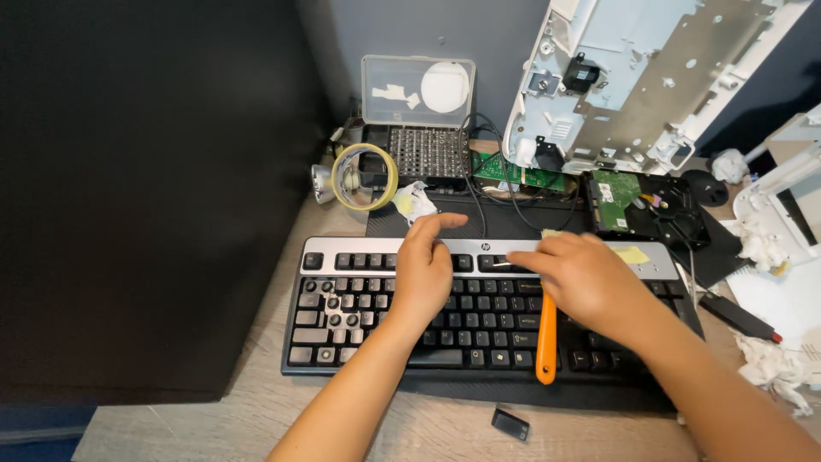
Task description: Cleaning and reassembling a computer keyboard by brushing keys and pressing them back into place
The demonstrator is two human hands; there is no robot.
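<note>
A black and silver keyboard [342, 334] lies on the wooden desk, with several keycaps missing on its left side. My left hand [421, 269] rests on the upper middle of the keyboard, fingers bent, index finger stretched toward the top edge. My right hand [586, 282] grips an orange-handled tool [546, 346]; the handle points toward me over the keys and its tip is hidden under my fingers near the top key row.
A loose black keycap [510, 423] lies in front of the keyboard. Behind are a roll of tape [365, 177], a bit set with a clear lid [416, 120], circuit boards [513, 174], cables, a white opened device chassis [633, 77] and crumpled tissues [774, 364]. A dark panel [145, 197] fills the left.
</note>
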